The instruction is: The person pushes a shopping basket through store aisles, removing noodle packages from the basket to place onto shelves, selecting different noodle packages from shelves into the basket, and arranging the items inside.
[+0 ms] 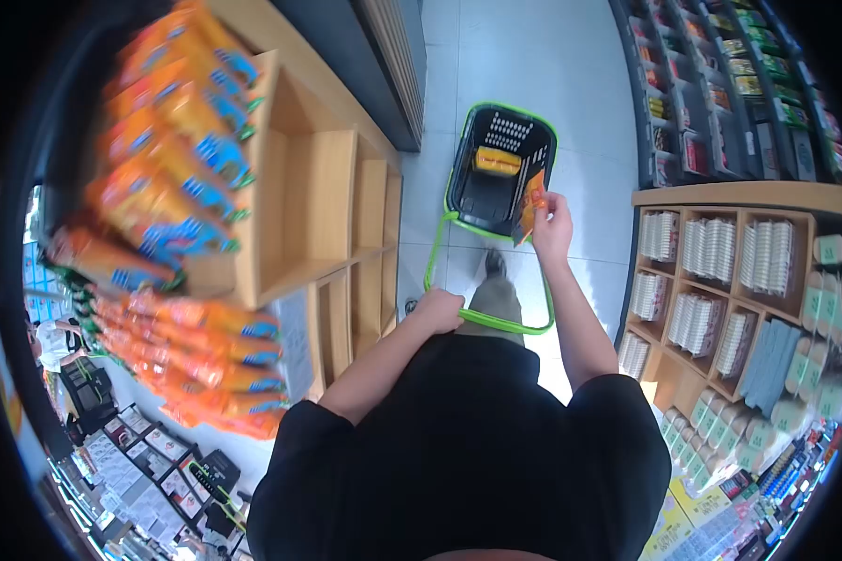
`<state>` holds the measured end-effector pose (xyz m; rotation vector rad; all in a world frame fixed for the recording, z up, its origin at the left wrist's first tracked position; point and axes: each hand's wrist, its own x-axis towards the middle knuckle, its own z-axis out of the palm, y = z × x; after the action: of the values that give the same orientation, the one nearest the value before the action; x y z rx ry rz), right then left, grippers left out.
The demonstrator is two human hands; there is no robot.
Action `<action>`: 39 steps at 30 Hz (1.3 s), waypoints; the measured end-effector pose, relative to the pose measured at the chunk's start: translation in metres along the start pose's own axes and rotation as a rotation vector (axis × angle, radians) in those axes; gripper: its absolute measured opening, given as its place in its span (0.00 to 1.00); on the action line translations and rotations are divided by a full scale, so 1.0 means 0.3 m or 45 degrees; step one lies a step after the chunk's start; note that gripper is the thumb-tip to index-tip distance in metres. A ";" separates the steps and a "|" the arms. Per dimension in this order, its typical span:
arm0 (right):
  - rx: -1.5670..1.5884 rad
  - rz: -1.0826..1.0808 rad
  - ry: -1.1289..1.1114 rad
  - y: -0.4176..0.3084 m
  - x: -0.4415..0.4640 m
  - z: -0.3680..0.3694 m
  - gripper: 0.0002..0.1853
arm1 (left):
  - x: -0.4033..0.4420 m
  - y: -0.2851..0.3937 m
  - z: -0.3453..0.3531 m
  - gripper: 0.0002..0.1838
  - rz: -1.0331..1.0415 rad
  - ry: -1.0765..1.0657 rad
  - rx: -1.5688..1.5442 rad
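A black basket (510, 208) with a green rim hangs in front of me over the floor. My left hand (441, 310) is closed around its green handle (507, 324). Inside the basket lies a yellow packet (498, 161). My right hand (553, 227) pinches an orange packet (533, 201) at the basket's right wall, near the front corner. The lower end of this packet looks dark.
Wooden shelves (309, 187) and stacked orange bags (173, 140) stand at the left. At the right, a wooden rack (723, 208) holds small goods, with dark snack shelves (669, 93) beyond. A person (54, 341) is at the far left.
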<state>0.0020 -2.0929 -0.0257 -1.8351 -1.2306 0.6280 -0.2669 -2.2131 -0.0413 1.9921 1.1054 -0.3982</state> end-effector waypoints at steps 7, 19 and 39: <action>0.901 -0.115 -0.050 -0.398 -0.085 -0.245 0.12 | -0.186 -0.021 0.004 0.19 0.161 0.156 -0.006; 1.695 0.087 -0.582 -0.743 -0.225 -0.373 0.07 | -0.228 0.026 0.119 0.26 0.199 0.082 -1.018; 1.735 0.211 -0.934 -0.809 -0.424 -0.472 0.06 | -0.317 0.056 0.264 0.18 0.121 0.276 -0.832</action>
<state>-0.0637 -2.2143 0.2501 -0.5217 -0.6503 1.7672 -0.2990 -2.3327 -0.0256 1.5104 1.0883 0.2195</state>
